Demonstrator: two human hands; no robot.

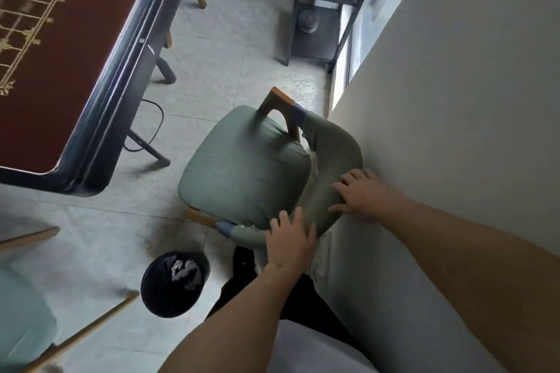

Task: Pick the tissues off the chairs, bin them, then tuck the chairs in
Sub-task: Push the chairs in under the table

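Observation:
A green padded chair with wooden arms stands between the table and the wall, its curved backrest towards me. My left hand grips the lower end of the backrest, fingers curled over its edge. My right hand lies on top of the backrest close to the wall, fingers spread and bent over the padding. No tissue shows on the seat. A black bin on the floor at my lower left holds crumpled white tissues.
A second green chair juts in at the lower left. A dark side stand sits at the far end by the wall. A cable loops on the floor under the table's edge. My dark trouser leg is below the chair.

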